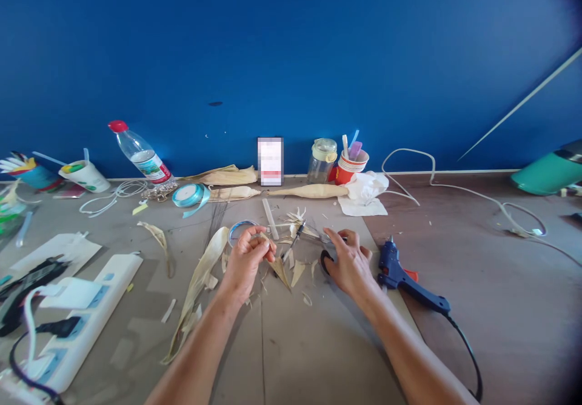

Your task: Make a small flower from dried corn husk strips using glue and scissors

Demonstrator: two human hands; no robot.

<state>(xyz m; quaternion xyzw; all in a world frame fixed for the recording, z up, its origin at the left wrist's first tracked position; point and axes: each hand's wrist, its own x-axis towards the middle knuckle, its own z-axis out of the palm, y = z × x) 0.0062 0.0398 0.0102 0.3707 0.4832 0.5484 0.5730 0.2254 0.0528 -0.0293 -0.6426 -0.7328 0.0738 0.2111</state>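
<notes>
My left hand is raised over the middle of the table, thumb and fingertips pinched on a small pale strip of dried husk. On the right, my right hand reaches over a pair of scissors with a black handle loop. Its fingers are apart and the thumb is at the loop; the rest of the scissors is partly hidden. Between the hands lie a pen, cut husk scraps and a pale husk flower shape. Behind my left hand is a roll of tape.
A blue glue gun lies right of my right hand, its cord trailing forward. A white power strip is at the left. Along the wall stand a tilted bottle, a phone, a jar and a red cup.
</notes>
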